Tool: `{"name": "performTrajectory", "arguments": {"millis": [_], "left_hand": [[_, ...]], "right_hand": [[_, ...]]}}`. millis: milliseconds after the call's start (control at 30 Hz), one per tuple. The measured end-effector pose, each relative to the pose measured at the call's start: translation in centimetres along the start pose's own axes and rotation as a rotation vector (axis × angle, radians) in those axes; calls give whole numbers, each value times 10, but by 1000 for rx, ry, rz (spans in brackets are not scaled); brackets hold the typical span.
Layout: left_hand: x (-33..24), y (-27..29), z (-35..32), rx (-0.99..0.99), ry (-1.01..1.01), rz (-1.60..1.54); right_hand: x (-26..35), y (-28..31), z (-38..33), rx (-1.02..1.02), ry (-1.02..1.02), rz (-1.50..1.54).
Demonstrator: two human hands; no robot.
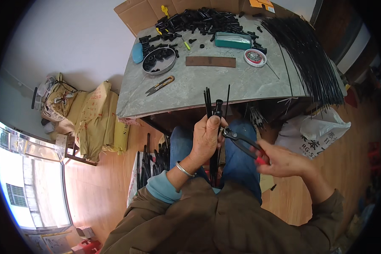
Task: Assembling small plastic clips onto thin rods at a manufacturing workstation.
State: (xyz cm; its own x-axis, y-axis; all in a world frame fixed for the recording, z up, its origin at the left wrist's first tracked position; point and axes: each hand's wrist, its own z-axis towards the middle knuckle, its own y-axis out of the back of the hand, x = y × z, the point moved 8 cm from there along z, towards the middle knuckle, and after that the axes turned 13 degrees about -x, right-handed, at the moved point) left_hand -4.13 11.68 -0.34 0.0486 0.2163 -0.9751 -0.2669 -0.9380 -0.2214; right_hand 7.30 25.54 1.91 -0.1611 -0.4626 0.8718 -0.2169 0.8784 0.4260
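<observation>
While rods rise, table behind.

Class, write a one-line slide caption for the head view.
Left hand grips a bundle of black rods while right hand applies red-handled pliers.

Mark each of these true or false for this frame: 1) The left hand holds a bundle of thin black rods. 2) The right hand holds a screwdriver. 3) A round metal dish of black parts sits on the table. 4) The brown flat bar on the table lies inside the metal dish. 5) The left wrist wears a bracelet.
1) True: the left hand grips the black rods upright.
2) False: the right hand holds red-handled pliers.
3) True: the metal dish is on the table.
4) False: the brown bar lies on the tabletop, beside the dish.
5) True: a silver bracelet.
</observation>
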Motion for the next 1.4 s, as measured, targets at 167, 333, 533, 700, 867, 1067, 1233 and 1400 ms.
{"name": "performTrajectory", "arguments": {"millis": [167, 333, 533, 700, 867, 1067, 1233, 1400], "left_hand": [[0, 7, 2, 3, 6, -35], [3, -4, -4, 42, 103, -115], [5, 4, 0, 43, 33, -173], [5, 10, 2, 14, 19, -97], [-1, 2, -1, 43, -13, -29], [-1, 5, -1, 62, 4, -30], [3, 8, 5, 69, 27, -78], [1, 2, 11, 134, 20, -103]], "right_hand": [[-4, 7, -8, -67, -282, 411], [-28, -26, -19, 275, -397, 714], [0, 5, -2, -92, 77, -8], [3, 3, -4, -145, 28, 241], [-30, -52, -24, 368, -447, 1286], [2, -16, -1, 299, -319, 442], [3, 5, 6, -207, 184, -169], [-20, -39, 3, 221, -342, 510]]}}
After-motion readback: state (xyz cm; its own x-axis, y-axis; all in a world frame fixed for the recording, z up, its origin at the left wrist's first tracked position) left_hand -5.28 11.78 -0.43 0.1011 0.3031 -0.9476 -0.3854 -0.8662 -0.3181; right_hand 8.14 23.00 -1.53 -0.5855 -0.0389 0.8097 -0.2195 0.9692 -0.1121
